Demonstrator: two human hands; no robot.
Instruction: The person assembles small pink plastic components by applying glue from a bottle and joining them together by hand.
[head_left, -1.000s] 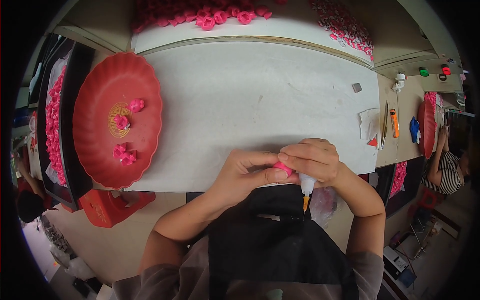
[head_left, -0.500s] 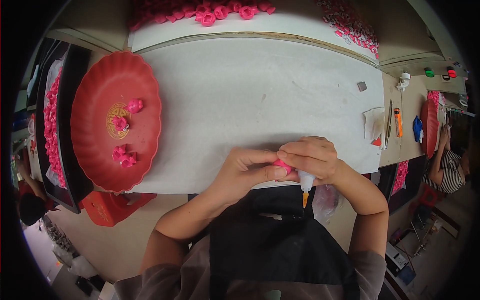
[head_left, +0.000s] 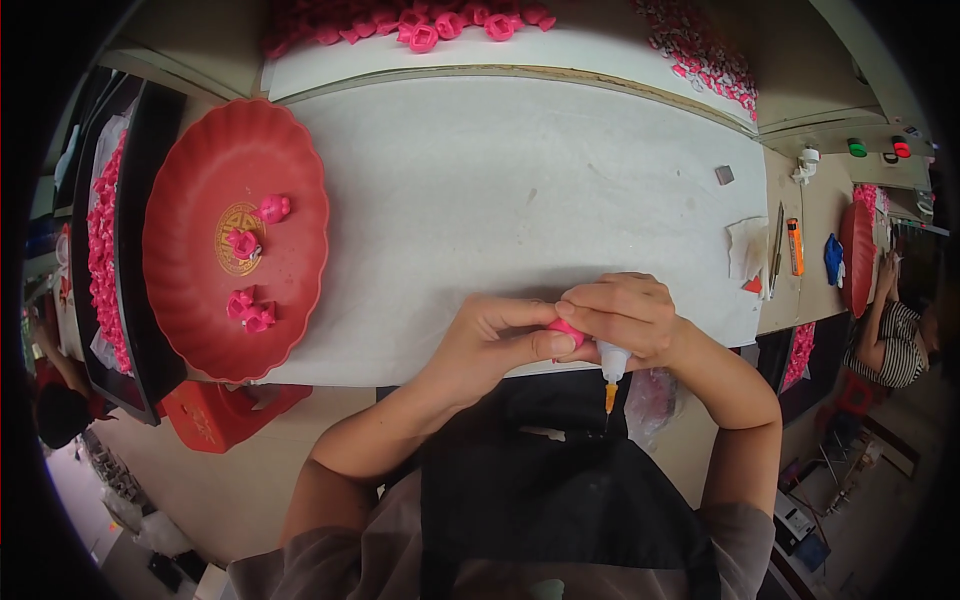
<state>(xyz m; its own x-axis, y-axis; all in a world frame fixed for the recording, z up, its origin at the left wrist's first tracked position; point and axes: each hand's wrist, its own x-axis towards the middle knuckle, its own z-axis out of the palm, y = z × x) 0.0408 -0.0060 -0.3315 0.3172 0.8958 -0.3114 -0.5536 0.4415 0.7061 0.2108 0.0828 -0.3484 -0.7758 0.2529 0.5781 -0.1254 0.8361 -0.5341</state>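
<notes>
One pink piece [head_left: 571, 338] sits within left grip [head_left: 486, 340]; right grip [head_left: 634, 314] touches it.

Small pink piece [head_left: 571, 335], orange-tipped white bottle [head_left: 614, 362]

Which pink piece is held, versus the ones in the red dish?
The pink piece pinched by the left hand, beside the white bottle in the right hand. Those in the red dish lie untouched.

The white-covered table [head_left: 430, 200] carries a red dish [head_left: 230, 155] and grey block [head_left: 724, 175].
</notes>
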